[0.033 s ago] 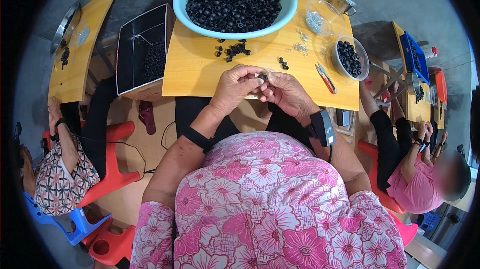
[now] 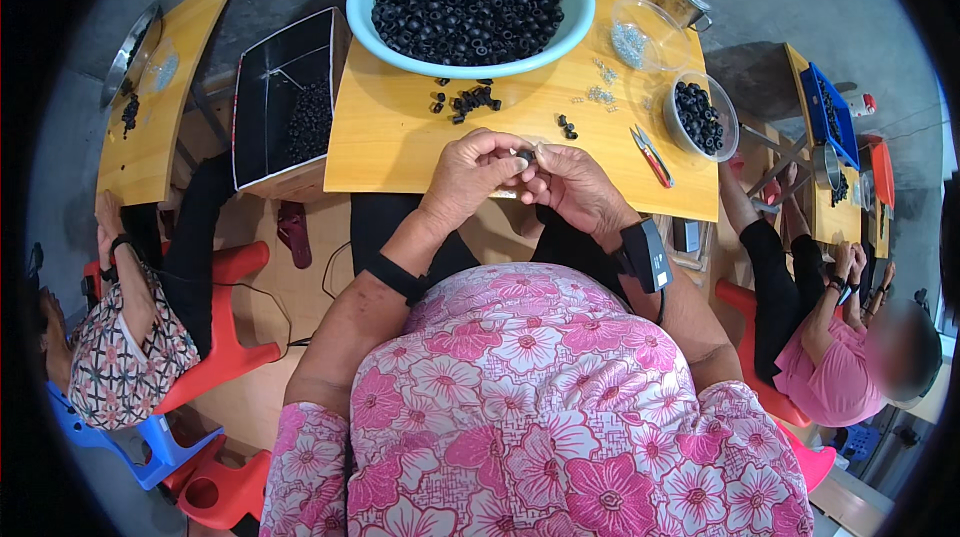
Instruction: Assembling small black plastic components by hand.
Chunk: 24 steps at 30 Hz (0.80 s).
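Both my hands meet at the near edge of the yellow table. Between the fingertips of my left hand (image 2: 472, 169) and my right hand (image 2: 575, 185) is a small black part (image 2: 526, 155), largely hidden by the fingers. Each hand is closed, pinching it from its own side. Just beyond them lie several loose black parts (image 2: 470, 102), short and ring-like. A smaller group of black pieces (image 2: 567, 127) is near my right hand. The large light-blue basin (image 2: 358, 12) at the far side holds a heap of round black parts.
To the right are small snips (image 2: 652, 156) with red handles, a clear tub of black parts (image 2: 699, 119), a clear bowl of small clear pieces (image 2: 630, 42) and a metal mug (image 2: 685, 2). A black-lined box (image 2: 262, 87) stands left. People sit at tables on both sides.
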Each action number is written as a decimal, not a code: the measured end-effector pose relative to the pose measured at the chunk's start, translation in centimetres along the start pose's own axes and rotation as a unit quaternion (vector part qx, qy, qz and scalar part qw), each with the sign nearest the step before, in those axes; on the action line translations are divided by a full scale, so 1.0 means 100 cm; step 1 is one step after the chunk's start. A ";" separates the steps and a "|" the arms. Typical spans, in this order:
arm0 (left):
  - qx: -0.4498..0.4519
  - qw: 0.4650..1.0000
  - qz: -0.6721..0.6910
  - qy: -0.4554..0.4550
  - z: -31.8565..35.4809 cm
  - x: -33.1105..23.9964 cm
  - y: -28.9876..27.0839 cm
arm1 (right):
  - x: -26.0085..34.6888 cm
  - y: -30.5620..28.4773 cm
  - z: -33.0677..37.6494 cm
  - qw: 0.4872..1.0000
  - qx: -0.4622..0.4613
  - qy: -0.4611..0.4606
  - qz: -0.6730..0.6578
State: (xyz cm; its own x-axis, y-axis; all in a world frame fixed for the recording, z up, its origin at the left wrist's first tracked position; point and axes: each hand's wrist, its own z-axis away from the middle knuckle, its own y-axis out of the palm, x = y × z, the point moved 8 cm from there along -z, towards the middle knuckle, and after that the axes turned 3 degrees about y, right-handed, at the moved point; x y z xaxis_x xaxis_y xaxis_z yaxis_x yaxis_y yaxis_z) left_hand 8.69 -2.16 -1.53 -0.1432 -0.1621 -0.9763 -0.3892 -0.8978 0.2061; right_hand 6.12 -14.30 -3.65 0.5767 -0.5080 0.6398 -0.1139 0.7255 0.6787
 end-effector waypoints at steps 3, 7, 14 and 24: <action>0.004 1.000 -0.011 0.012 -0.003 -0.003 0.000 | 0.002 -0.001 -0.003 1.000 0.021 0.005 0.002; 0.014 1.000 -0.006 0.013 -0.007 -0.003 -0.002 | 0.006 0.002 -0.006 0.999 0.030 0.011 0.016; 0.013 0.999 -0.026 0.037 -0.007 -0.004 -0.004 | 0.004 0.000 -0.006 0.999 0.018 0.027 0.025; 0.026 1.000 -0.001 0.009 -0.009 -0.002 -0.002 | 0.007 0.002 -0.005 0.999 0.003 0.008 0.047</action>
State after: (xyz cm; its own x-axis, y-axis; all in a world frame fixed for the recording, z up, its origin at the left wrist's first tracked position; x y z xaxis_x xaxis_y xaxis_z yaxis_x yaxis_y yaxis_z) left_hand 9.57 -2.33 -1.44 -0.1259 -0.1678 -0.9777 -0.4368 -0.8755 0.2065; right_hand 6.96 -14.28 -3.25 0.5757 -0.4306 0.6951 -0.1721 0.7673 0.6178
